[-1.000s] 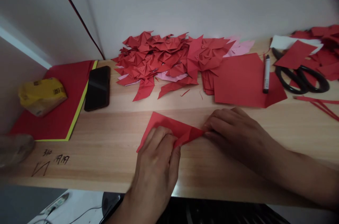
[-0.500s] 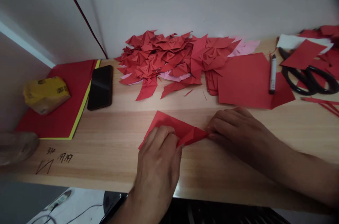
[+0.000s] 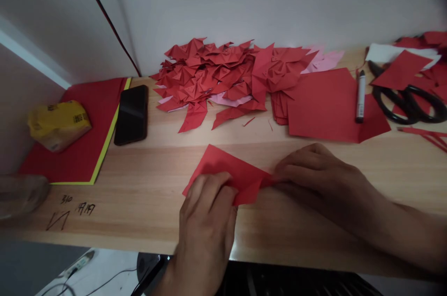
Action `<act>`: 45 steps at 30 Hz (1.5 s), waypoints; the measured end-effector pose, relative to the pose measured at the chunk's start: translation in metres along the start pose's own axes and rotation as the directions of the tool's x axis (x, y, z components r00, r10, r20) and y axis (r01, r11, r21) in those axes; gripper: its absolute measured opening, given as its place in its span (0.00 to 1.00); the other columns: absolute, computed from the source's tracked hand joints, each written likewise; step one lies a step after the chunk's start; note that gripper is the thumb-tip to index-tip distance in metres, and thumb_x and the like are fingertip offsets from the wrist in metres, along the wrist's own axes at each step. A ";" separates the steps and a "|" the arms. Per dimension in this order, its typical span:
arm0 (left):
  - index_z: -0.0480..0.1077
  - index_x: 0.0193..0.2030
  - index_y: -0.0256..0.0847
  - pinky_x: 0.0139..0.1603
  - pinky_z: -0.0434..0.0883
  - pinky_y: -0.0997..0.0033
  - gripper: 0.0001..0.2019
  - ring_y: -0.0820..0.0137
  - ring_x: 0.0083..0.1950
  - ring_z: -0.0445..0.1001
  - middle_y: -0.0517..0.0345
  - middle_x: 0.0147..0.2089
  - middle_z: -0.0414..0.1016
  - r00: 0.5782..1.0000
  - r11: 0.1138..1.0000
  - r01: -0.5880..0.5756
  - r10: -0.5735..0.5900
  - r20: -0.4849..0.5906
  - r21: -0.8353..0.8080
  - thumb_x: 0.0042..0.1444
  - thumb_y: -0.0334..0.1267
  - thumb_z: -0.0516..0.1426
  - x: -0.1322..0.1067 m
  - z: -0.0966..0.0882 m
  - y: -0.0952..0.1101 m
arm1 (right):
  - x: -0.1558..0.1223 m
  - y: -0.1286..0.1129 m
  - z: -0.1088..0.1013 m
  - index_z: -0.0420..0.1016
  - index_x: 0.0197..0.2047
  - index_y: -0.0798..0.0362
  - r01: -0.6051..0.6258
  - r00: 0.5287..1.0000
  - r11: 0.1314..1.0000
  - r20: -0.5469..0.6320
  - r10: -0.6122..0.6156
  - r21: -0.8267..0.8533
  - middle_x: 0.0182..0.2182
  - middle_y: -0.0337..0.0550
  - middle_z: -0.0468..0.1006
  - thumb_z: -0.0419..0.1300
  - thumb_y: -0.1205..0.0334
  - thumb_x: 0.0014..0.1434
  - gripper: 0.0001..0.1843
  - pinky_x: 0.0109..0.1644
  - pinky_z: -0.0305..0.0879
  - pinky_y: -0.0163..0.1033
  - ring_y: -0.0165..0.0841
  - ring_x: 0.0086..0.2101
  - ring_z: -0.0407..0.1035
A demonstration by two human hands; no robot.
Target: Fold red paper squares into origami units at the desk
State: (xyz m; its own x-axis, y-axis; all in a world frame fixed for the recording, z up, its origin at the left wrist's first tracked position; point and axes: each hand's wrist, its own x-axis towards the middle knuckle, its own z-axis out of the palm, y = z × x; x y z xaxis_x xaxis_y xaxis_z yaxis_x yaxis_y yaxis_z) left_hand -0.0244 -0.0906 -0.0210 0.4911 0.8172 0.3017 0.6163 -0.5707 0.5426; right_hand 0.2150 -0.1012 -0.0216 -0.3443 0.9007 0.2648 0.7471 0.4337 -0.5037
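Note:
A folded piece of red paper (image 3: 240, 170) lies on the wooden table in front of me, one flap at its lower right standing partly open. My left hand (image 3: 208, 205) rests on its near left part, fingers curled and gripping the near edge. At the right, the paper narrows to a point, which my right hand (image 3: 310, 175) pinches between its fingertips. The fingertips of my right hand are slightly blurred, and the thumb of my left hand is mostly hidden.
Folded red paper shapes (image 3: 209, 72) are heaped along the wall. To the right are red sheets (image 3: 321, 109), a marker (image 3: 360, 98) and black-handled scissors (image 3: 412, 107). At left are a phone (image 3: 131, 114) and a yellow packet (image 3: 59, 123) on red sheets (image 3: 101, 119).
The flap at the paper's lower right has opened toward me and now shows a wider face. My left fingers have shifted slightly down. The right hand stays at the point.

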 end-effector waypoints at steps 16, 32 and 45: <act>0.66 0.37 0.36 0.47 0.67 0.64 0.05 0.68 0.46 0.65 0.52 0.47 0.68 0.999 0.997 0.041 -0.042 0.013 0.061 0.61 0.23 0.53 0.008 -0.006 0.004 | 0.001 -0.003 0.008 0.68 0.32 0.52 0.034 0.998 0.997 0.052 -0.031 -0.076 0.29 0.38 0.71 0.52 0.62 0.70 0.12 0.42 0.54 0.43 0.34 0.32 0.64; 0.62 0.31 0.38 0.36 0.63 0.69 0.09 0.72 0.34 0.63 0.60 0.32 0.64 0.998 0.982 0.068 -0.066 -0.018 0.175 0.63 0.30 0.57 0.000 0.001 0.006 | 0.004 0.011 0.011 0.67 0.34 0.52 0.115 0.993 0.950 0.039 -0.109 -0.291 0.30 0.38 0.70 0.54 0.65 0.69 0.09 0.44 0.56 0.44 0.34 0.33 0.65; 0.62 0.29 0.39 0.34 0.62 0.70 0.11 0.73 0.32 0.63 0.60 0.30 0.64 0.997 0.976 0.052 -0.041 -0.059 0.214 0.64 0.32 0.56 -0.001 0.006 0.008 | -0.013 -0.017 0.000 0.73 0.52 0.53 0.204 0.974 0.978 0.112 -0.197 -0.051 0.43 0.47 0.77 0.47 0.73 0.67 0.18 0.44 0.63 0.42 0.36 0.39 0.68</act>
State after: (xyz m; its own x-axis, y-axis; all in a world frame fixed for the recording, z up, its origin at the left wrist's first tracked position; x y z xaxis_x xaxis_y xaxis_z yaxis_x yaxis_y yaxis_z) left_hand -0.0168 -0.0966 -0.0218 0.4287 0.8431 0.3247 0.7584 -0.5311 0.3778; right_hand 0.2066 -0.1203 -0.0164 -0.5464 0.7944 0.2654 0.6890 0.6065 -0.3969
